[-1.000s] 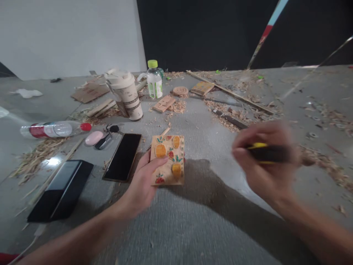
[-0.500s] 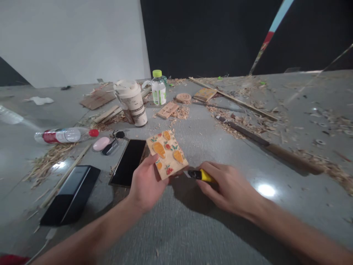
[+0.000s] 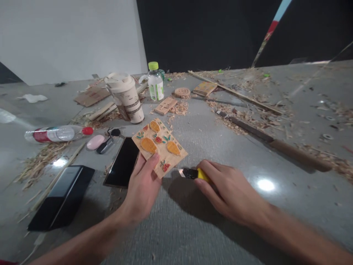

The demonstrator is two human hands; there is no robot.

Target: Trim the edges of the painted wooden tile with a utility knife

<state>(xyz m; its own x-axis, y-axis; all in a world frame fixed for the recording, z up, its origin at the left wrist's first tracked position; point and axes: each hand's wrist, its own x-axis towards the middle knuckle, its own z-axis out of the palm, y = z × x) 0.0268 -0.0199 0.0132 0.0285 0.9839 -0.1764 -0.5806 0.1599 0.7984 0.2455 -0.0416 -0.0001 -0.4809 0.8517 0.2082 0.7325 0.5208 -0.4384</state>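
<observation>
A square wooden plaque (image 3: 161, 147) with carved, painted orange fruits, red berries and green leaves is held up by its lower left side in my left hand (image 3: 143, 187). The thumb lies on its painted face; the other fingers are hidden behind it. My right hand (image 3: 223, 187) is wrapped round a yellow and black utility knife (image 3: 193, 173). Its blade is out and points left toward the plaque's lower right edge, seemingly a little apart from it. Under and left of my left hand lies a dark-screened phone (image 3: 121, 162).
A black folding device (image 3: 60, 198), a red-capped bottle (image 3: 59, 133), a pink oval object (image 3: 95, 142) and a lidded paper cup (image 3: 127, 97) stand or lie leftward. Behind are a green-capped bottle (image 3: 156, 82) and small carved wood pieces (image 3: 166, 105). A long wooden-handled tool (image 3: 275, 141) lies right among shavings.
The plaque has turned in my left hand and shifted left. The utility knife's blade now shows more clearly, apart from the plaque's edge. The whole view has shifted slightly.
</observation>
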